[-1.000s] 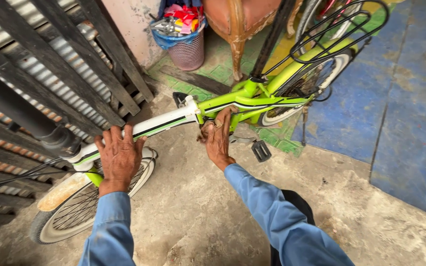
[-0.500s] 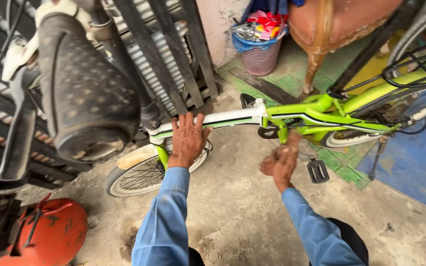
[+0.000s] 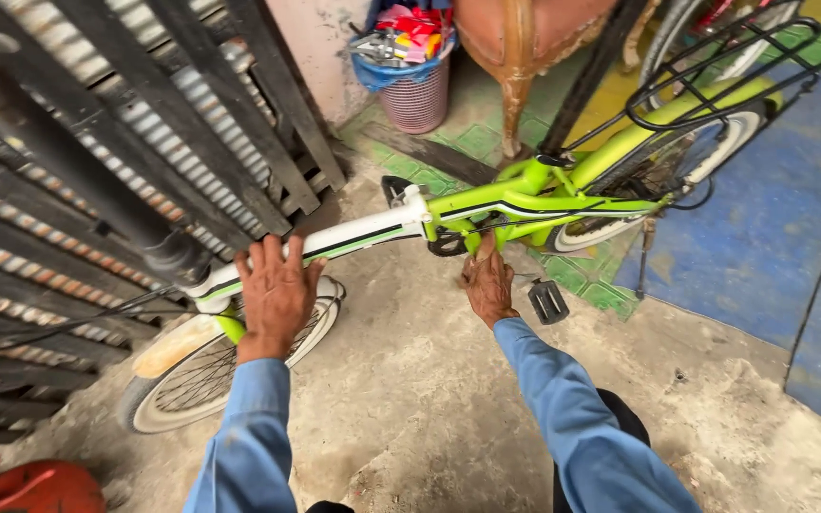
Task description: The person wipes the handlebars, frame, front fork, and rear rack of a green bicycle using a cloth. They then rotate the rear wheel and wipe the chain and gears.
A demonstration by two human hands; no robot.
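A green and white bicycle stands on the concrete floor. Its white front tube joins the green frame at a hinge. My left hand lies over the white tube just above the front wheel, fingers curled on it. My right hand reaches up under the green frame by the crank, fingers together against the tube. Its fingertips are partly hidden there. A black pedal hangs just right of that hand. Both my sleeves are blue.
A dark metal gate stands close on the left. A pink basket of small items and a wooden furniture leg stand behind the bicycle. The rear wheel and black rack sit over blue floor. A red object lies bottom left.
My right hand was off the frame near the pedal half a second ago and is now up against the green tube. My left hand stays on the white tube. The view has swung.
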